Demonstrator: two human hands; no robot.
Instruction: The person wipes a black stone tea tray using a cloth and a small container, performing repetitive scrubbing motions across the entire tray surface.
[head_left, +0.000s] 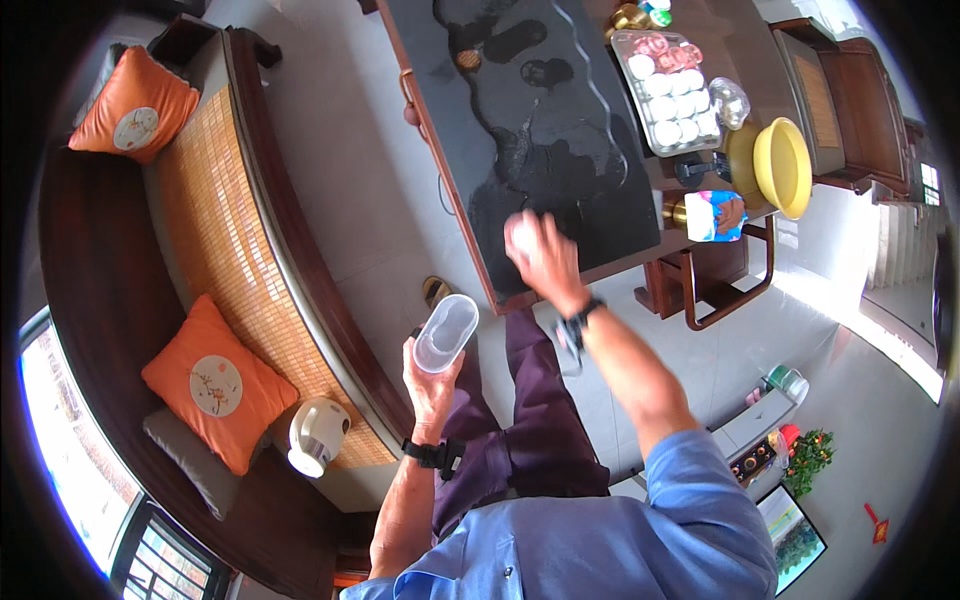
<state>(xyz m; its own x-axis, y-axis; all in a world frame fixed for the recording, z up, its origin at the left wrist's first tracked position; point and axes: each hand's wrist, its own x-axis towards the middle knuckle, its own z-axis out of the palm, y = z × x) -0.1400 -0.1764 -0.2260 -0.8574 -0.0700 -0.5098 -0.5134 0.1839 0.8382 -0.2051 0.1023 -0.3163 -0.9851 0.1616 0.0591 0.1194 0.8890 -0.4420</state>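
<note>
My left hand (431, 379) holds a clear, oval plastic container (447, 333), its opening facing up, over the floor beside the table. My right hand (546, 259) is blurred over the near end of a black slab (637, 202) on the table, its fingers around a whitish, crumpled thing (523, 234), perhaps a cloth or tissue. Whether that thing touches the slab I cannot tell. Wet patches (555, 165) spread over the slab ahead of my right hand. A small round brown object (469, 60) lies farther up the slab.
Right of the slab stand a clear tray of white cups (647, 120), a yellow basin (782, 169), a black brush (720, 166) and a blue-and-white packet (716, 216). A wooden sofa (262, 142) with orange cushions (217, 384) and a white kettle (319, 437) is at the left.
</note>
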